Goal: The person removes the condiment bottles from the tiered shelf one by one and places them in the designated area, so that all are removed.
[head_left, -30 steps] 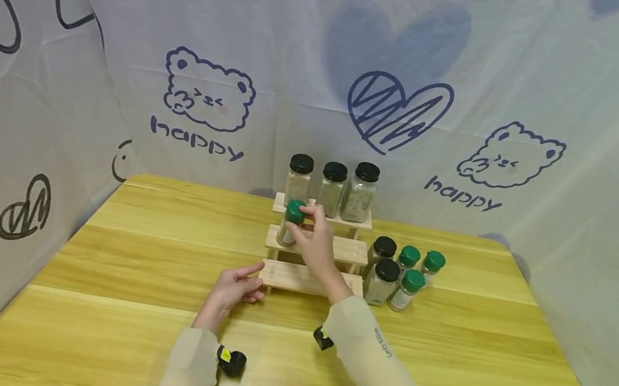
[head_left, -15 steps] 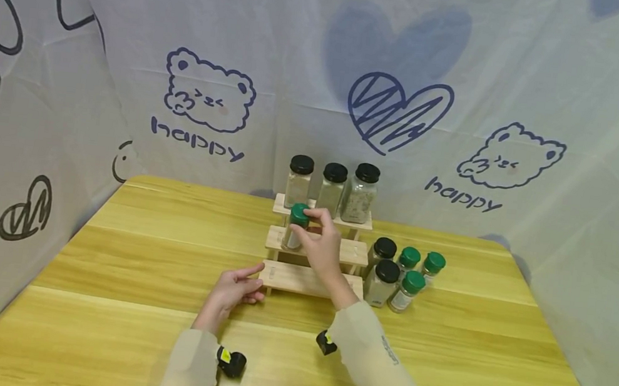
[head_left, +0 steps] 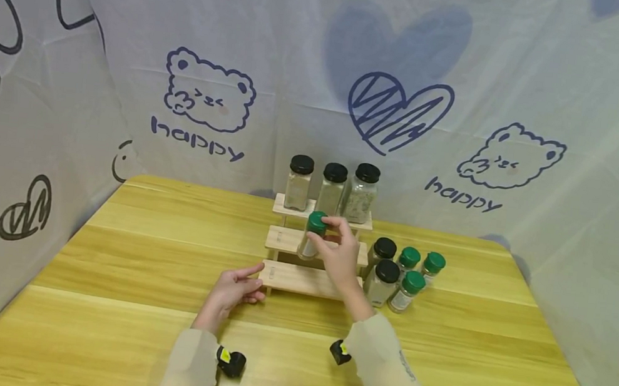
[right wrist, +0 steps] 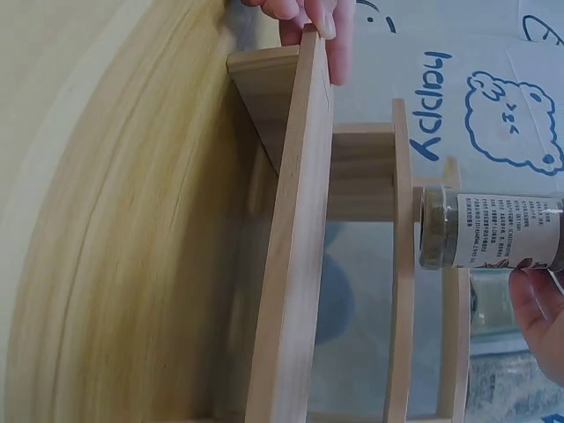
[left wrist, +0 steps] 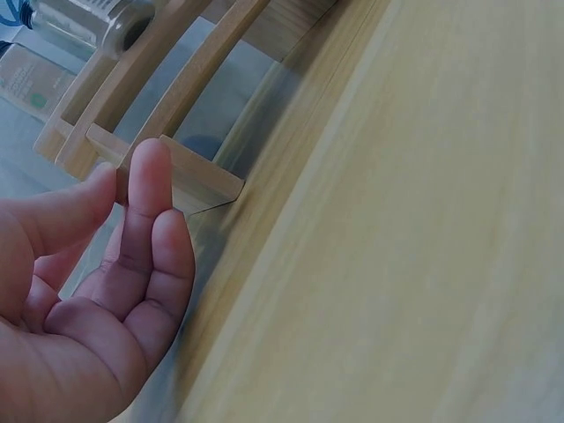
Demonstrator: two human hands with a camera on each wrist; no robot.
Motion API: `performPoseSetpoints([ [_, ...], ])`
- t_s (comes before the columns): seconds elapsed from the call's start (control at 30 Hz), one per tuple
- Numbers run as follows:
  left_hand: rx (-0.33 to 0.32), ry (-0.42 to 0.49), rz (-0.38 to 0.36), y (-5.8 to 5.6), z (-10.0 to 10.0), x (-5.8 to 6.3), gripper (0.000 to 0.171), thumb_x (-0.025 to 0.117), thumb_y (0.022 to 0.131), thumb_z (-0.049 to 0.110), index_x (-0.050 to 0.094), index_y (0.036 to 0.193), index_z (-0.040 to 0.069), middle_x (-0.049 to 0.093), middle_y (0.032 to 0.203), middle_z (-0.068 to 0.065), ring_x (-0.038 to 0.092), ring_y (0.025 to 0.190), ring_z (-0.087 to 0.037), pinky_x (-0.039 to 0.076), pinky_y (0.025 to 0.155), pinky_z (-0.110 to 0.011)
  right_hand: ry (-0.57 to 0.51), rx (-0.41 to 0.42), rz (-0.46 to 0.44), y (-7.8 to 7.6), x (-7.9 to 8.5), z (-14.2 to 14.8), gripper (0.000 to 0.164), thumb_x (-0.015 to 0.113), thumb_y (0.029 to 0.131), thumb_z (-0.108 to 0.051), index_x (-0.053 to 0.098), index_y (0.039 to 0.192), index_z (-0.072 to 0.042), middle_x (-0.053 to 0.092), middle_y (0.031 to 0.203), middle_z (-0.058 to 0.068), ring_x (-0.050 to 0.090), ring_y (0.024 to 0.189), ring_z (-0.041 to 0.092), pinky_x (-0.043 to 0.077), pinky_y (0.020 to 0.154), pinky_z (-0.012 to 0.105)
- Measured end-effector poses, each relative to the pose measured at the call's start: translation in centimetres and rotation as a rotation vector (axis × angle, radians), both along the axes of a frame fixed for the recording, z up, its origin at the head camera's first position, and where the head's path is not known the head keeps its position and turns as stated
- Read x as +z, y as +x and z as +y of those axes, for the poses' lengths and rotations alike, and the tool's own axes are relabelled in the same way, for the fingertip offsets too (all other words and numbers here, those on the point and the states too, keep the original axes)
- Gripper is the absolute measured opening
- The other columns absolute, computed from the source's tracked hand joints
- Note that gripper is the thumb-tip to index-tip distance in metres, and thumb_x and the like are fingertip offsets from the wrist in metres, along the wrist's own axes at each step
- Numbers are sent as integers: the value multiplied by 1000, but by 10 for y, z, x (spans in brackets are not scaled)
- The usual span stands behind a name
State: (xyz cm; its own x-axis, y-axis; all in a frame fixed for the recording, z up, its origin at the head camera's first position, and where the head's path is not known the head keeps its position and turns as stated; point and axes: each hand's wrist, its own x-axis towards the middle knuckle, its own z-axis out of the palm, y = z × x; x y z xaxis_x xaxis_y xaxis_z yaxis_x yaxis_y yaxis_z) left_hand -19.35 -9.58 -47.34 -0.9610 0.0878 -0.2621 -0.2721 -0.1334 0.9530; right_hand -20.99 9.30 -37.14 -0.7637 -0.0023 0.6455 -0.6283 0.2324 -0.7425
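A three-step wooden spice rack (head_left: 300, 280) stands at mid-table. Its lowest step is pinched at the left end between the thumb and fingers of my left hand (head_left: 230, 291); the left wrist view shows the fingertips (left wrist: 152, 167) at the step's corner. My right hand (head_left: 341, 256) pinches a small glass spice jar with a green cap (head_left: 317, 221), upright over the middle step. The right wrist view shows the white label (right wrist: 507, 231) of this jar, its base close over that step. Three black-capped jars (head_left: 299, 185) line the top step behind.
Right of the rack, a group of jars stands on the table (head_left: 475, 336): two with black caps (head_left: 386, 270) and three with green caps (head_left: 413, 282). A printed cloth (head_left: 301, 60) hangs behind and at both sides.
My right hand has carried the green-capped jar rightward along the middle step, from its left end toward its middle. The left hand and the rack have stayed in place.
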Motion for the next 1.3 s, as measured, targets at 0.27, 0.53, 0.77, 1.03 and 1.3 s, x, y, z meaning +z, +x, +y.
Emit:
performPoseSetpoints([
  [0.27,-1,-2,2,0,0,0,41,55,85,-4,50,125,2,64,78,-19,62,59,-16,50,57,-24,-8,-34,-8,6,0,13,28,68,73,9,53,96,14,57,95,27,56,80,38,48,67,50],
  [0.53,-12,-7,8,0,-1,-1,41,54,86,-3,48,126,1,64,78,-19,62,59,-15,50,57,-24,-19,-65,61,11,-3,25,29,69,70,12,54,94,16,57,95,28,58,76,38,51,62,42],
  [0.77,-1,-5,3,-1,0,-2,41,55,85,-4,50,125,2,64,77,-19,62,58,-16,50,56,-24,-17,-90,80,17,-7,34,29,68,70,13,54,95,16,58,94,27,58,76,35,51,61,33],
  [1.03,-3,-13,6,-1,0,-2,41,55,86,-3,50,126,2,64,78,-19,62,59,-16,50,57,-24,-4,-81,152,22,-14,44,30,67,67,18,53,94,17,57,87,27,58,71,31,51,58,28],
  [1.3,0,-14,6,0,0,-1,41,55,85,-3,50,125,2,64,77,-20,62,58,-16,50,57,-24,-8,-87,172,30,-21,55,32,66,65,21,52,93,17,55,84,27,55,64,13,47,57,21],
])
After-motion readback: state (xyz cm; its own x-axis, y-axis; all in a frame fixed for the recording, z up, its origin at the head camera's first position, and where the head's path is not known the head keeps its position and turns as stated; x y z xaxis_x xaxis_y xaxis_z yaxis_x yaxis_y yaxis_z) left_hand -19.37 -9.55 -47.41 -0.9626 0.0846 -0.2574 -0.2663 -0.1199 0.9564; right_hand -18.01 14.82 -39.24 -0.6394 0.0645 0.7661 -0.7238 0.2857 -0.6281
